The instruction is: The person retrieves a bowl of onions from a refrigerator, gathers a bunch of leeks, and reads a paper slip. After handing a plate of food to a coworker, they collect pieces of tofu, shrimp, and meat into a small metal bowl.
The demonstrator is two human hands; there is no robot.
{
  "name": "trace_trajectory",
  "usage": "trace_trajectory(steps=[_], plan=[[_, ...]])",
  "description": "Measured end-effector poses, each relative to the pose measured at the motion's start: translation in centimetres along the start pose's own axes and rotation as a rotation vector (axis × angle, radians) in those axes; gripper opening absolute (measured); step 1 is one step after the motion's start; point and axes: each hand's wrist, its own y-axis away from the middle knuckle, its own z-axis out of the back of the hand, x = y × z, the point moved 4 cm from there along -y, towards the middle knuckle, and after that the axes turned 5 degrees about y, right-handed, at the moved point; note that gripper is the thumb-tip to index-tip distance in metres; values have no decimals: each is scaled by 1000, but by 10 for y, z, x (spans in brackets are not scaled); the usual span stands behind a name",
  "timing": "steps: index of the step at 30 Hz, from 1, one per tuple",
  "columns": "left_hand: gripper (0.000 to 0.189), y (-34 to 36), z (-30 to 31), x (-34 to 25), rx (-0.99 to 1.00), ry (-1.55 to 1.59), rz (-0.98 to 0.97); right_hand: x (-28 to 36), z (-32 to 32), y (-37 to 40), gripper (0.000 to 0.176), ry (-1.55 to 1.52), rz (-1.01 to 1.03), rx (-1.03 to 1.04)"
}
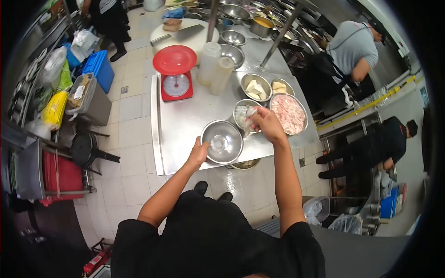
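Note:
My left hand (199,151) grips the left rim of an empty-looking steel bowl (222,142) near the table's front edge. Pinched in my right hand (264,121) is a translucent, whitish piece (250,121), too small to identify. It hangs over a smaller bowl of pale translucent pieces (242,112). To the right of my right hand sits a bowl of pink and white minced food (289,114). Behind are two bowls, one with pale yellow-white blocks (256,89), the other with yellowish pieces (279,87).
A red scale (176,85) and two cloudy plastic containers (209,63) (222,75) stand on the steel table (181,139). Behind them a knife (178,34) lies on a round white board (199,41). People (350,53) (384,143) stand at the right, another (107,21) at the upper left.

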Motion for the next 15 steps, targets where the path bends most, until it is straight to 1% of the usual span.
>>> trace_trajectory(steps=[1,3,4,5,7,9,10,11,15], plan=[[72,1,1,-1,3,14,-16,-2,-10,0,15,-3,-3,14],[70,-4,5,2,4,-9,27,-12,-40,6,18,100,-9,212],[69,-9,8,5,-5,-34,-2,-19,-52,9,22,-9,-85,297],[68,-14,11,9,-12,-60,-26,-27,-55,6,22,-20,-113,300],[67,-19,17,14,5,-20,-38,-48,-61,-3,25,200,-52,386],[45,-22,23,18,-3,-50,-109,-32,-62,3,26,125,-91,340],[46,-15,19,11,15,56,-111,-27,-60,3,30,193,-46,322],[46,12,7,-14,41,89,-49,-20,-58,5,30,264,-13,321],[46,17,12,-13,28,94,-28,-23,-66,7,29,326,-9,363]])
